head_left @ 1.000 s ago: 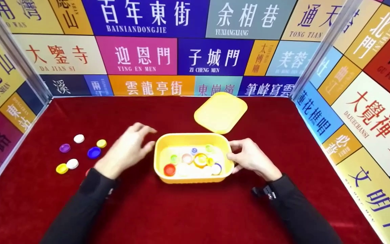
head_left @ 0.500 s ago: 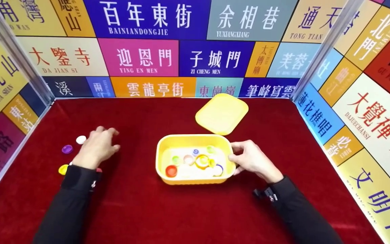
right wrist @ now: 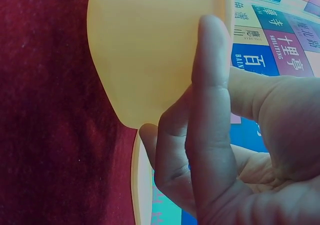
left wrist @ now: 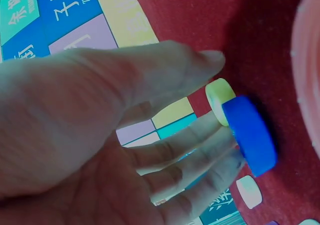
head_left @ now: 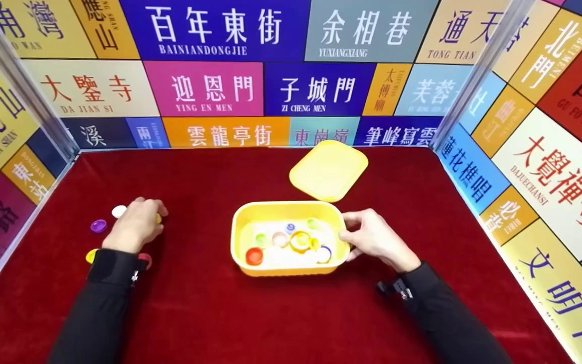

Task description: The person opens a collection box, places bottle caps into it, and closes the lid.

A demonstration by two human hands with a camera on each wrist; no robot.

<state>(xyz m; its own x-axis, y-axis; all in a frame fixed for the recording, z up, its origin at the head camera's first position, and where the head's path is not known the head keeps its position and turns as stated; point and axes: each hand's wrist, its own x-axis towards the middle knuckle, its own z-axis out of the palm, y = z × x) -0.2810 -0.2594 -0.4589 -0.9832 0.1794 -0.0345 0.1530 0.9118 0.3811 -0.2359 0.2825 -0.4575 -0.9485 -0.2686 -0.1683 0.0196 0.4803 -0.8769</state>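
"So, what could go wrong at the left hand [head_left: 137,225]?"

"Its thumb stands apart from loosely extended fingers, a yellow cap [left wrist: 217,96] and a blue cap [left wrist: 254,137] by the tips, towards the red table's [head_left: 250,313] left edge. I can't tell whether it touches either. They sit so close that grasping one could knock the other away."

"And the right hand [head_left: 376,236]?"

"It pinches the right end of the yellow box [head_left: 285,271], midway between the table's side edges. A tug there might tilt the box and spill its loose caps [head_left: 254,256], as no hand braces the left end."
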